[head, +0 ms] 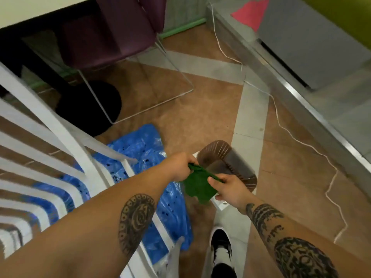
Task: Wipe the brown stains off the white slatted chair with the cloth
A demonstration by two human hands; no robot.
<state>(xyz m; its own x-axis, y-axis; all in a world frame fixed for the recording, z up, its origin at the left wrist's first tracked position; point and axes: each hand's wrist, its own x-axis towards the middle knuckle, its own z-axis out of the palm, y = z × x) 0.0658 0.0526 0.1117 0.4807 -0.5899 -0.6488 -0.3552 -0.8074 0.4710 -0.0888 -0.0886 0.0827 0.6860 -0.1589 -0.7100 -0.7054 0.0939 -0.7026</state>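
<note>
While left hand [181,165], right hand [226,187] pinch cloth [198,188] | chair [66,135] blurred, cropped

Both forearms are bare up to the edge of view, and the left hand [180,167] and right hand [228,190] are bare too. The left forearm [90,227] bears an oval tattoo [136,221] in dark ink, rings of small scalloped marks around a swirled centre. The right forearm [285,235] has broken dark stripes [265,217] by the wrist and a denser swirling tattoo [301,259] nearer the elbow. One shoe [221,251] is black and white with a white rim at the toe.
</note>
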